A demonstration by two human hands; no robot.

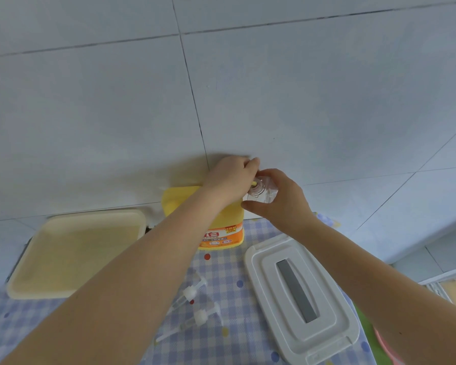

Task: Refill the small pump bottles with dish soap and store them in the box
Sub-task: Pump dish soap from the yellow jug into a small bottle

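A big yellow dish soap jug point(223, 227) with an orange label stands at the back of the table against the tiled wall. My left hand point(229, 177) rests on its top, fingers closed over the pump head. My right hand point(279, 198) holds a small clear bottle point(261, 192) tilted, mouth toward the jug's nozzle. Two pump heads with dip tubes point(188, 293) point(198, 318) lie loose on the checked tablecloth in front of the jug. A cream box point(71, 248) stands open at the left.
A white lid with a grey handle point(300, 293) lies at the right on the blue checked tablecloth point(234, 312). The table's right edge is near a green and pink object point(385, 346). The tiled wall point(221, 88) rises directly behind the jug.
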